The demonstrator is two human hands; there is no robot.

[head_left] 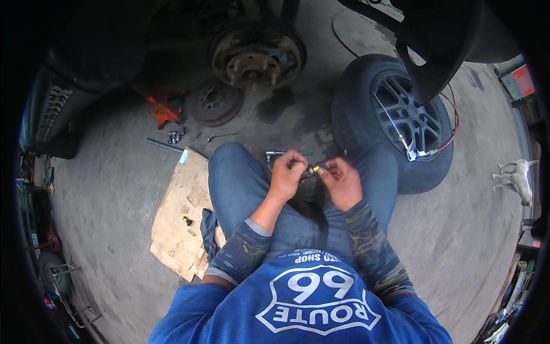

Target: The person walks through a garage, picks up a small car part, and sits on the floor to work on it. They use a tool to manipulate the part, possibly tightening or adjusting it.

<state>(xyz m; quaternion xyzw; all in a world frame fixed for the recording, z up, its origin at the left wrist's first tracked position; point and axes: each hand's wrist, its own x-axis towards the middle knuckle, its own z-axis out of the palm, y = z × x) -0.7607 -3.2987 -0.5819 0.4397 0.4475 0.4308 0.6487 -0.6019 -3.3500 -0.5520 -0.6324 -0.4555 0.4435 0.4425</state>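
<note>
Between my hands, above my lap, is a small dark metal wheel cylinder (310,171) with a brass-yellow piston (317,168) at its right end. My left hand (286,173) is closed round the cylinder's left part, which its fingers partly hide. With the fingers and thumb of my right hand (343,182) I pinch the yellow end. Another small black-and-yellow piston (187,221) and a little coil spring (191,233) lie on a cardboard sheet (172,243) to my left. Beside them is a dark cloth (208,232).
Ahead are a bare wheel hub (252,67), a brake drum (216,103) and an orange jack stand (163,109). Sockets (176,135), a wrench (222,135) and a ratchet (281,153) lie on the concrete. A wheel (366,97) with an air hose tool (417,153) lies right; a dog (517,179) stands beyond.
</note>
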